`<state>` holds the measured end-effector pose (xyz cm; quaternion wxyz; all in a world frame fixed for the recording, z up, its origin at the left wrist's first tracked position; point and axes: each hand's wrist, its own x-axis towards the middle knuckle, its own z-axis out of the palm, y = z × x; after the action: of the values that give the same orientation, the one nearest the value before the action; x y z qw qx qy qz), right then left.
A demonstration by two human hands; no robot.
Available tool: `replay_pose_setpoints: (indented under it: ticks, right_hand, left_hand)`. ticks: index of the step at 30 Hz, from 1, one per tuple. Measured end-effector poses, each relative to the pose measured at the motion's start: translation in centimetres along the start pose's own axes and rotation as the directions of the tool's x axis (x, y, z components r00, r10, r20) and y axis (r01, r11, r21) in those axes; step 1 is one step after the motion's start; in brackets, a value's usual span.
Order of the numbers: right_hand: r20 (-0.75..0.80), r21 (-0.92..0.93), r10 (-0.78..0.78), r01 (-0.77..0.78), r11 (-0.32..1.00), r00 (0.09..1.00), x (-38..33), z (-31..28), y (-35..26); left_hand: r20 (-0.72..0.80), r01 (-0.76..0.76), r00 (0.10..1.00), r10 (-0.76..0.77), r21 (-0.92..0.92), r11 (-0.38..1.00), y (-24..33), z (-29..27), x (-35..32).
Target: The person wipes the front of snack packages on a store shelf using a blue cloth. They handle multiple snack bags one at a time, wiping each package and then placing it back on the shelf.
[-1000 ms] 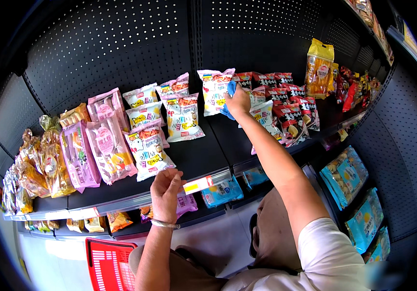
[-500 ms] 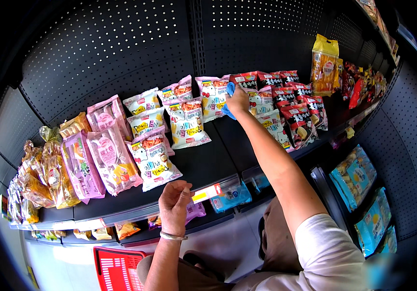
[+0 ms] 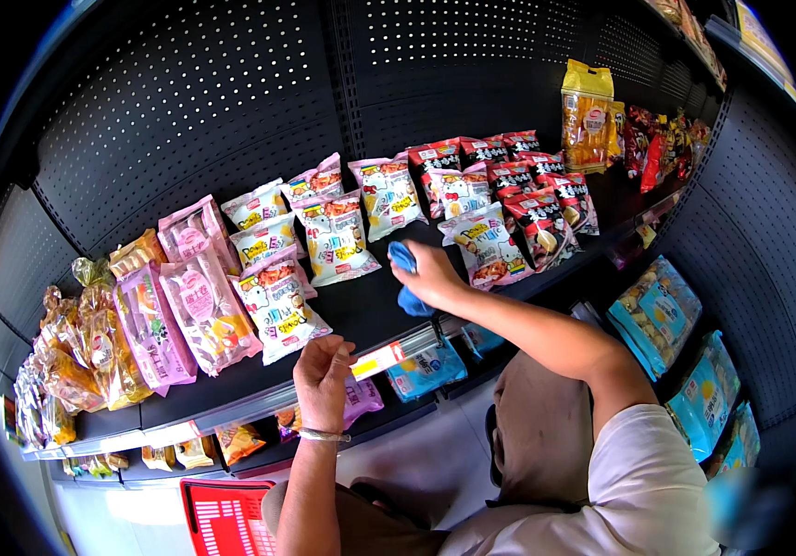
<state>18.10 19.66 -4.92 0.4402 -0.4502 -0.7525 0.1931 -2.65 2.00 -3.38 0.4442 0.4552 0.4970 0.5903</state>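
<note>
My right hand (image 3: 437,278) is closed round a bunched blue cloth (image 3: 403,258), over the black shelf (image 3: 347,301) near its front edge. Part of the cloth hangs below my fingers. Just behind it stands a white-and-pink snack bag (image 3: 388,196); another pink-edged snack bag (image 3: 486,246) lies to its right. My left hand (image 3: 323,375), fingers curled together, is at the front edge beside a yellow-and-white price label (image 3: 377,360). What is between those fingers, if anything, is hidden. A pink-and-white snack bag (image 3: 279,306) leans just behind this hand.
Pink and purple packs (image 3: 208,306) and brown bread bags (image 3: 106,343) fill the left. Red-and-black bags (image 3: 542,227) and a yellow pack (image 3: 587,120) stand to the right. Blue bags (image 3: 705,408) sit lower right. Below left is a red basket (image 3: 222,514) on the floor.
My right hand has drawn the blue cloth from the back, beside the pink snack bags, toward the shelf's front edge. My left hand stays by the price label. The view has shifted slightly.
</note>
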Motion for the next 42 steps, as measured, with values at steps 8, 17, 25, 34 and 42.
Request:
replay_pose_setpoints:
  ticks: [8, 17, 25, 34, 42]
  right_hand:
    - [0.022, 0.024, 0.240, -0.240, 0.970, 0.971, -3.8, -4.8, 4.0]
    - [0.056, 0.146, 0.294, -0.299, 0.943, 0.954, -4.0, -4.5, 1.8]
    - [0.042, 0.179, 0.351, -0.352, 0.919, 0.936, 1.9, 1.5, 1.0]
    - [0.147, 0.412, 0.349, -0.378, 0.829, 0.925, 5.2, 8.3, 2.7]
    - [-0.055, 0.038, 0.285, -0.283, 0.958, 0.957, 5.4, 9.6, 2.8]
  left_hand:
    - [0.040, -0.031, 0.999, 0.031, 0.000, 1.000, -0.1, 1.0, -0.3]
    - [0.020, 0.001, 1.000, -0.002, 0.020, 1.000, 0.1, 1.0, -0.3]
    - [0.050, -0.070, 0.996, 0.070, 0.008, 0.998, -1.0, 0.9, 0.3]
    - [0.017, -0.091, 0.996, 0.091, -0.006, 0.996, -1.0, 0.1, 0.6]
    - [-0.025, -0.066, 0.998, 0.066, 0.011, 0.998, -0.2, -0.9, 0.4]
